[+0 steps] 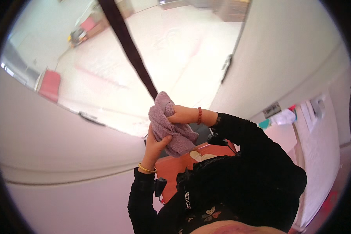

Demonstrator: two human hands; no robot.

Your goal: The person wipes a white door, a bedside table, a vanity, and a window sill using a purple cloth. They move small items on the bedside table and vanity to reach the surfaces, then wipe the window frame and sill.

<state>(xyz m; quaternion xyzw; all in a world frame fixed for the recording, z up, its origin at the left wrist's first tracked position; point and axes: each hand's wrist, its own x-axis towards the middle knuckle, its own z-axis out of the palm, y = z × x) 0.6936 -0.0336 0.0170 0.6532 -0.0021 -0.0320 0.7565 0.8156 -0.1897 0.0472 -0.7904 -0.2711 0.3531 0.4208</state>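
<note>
Both my hands hold a crumpled mauve towel (171,130) in front of my chest. My left hand (155,145), with a gold bangle at the wrist, grips the towel's lower part from below. My right hand (182,114), wearing a red bead bracelet, clutches the upper part from the right. Both sleeves are black. The towel's top bunches up above my right hand's fingers.
A dark strap (125,41) runs diagonally down from the top toward the towel. A pale door with a handle (226,65) stands at the right. A red object (50,84) sits at the left. An orange-red surface (174,167) lies below my hands. Papers (284,116) hang on the right wall.
</note>
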